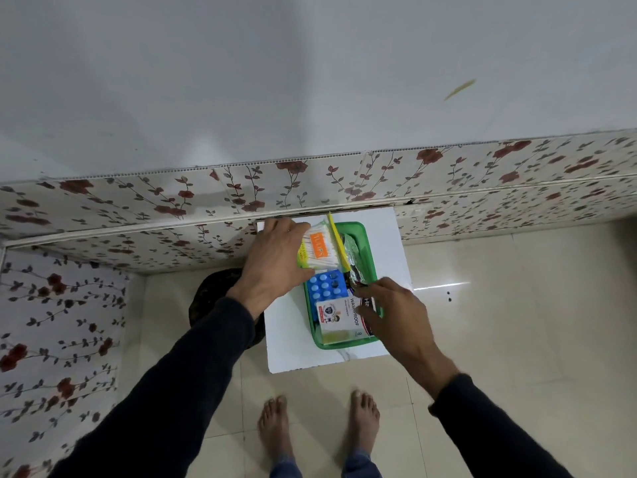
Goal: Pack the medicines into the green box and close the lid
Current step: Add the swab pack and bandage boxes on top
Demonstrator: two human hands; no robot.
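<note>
The green box [366, 236] sits open on a small white table [396, 243]. Inside lie a blue blister strip of pills [324, 284], a white carton marked "WASHPROOF" [339, 320] and a crinkled foil pack [351, 250]. My left hand [275, 260] holds a clear pack of cotton buds [319, 250] with an orange label and yellow edge, tilted over the box's far left corner. My right hand [393, 308] rests at the box's right rim, its fingertips touching a dark item and the carton. No lid is visible.
A floral-patterned ledge [206, 208] runs behind the table against a pale wall. A dark round object [213, 294] sits on the tiled floor left of the table. My bare feet [317, 419] stand just in front of it.
</note>
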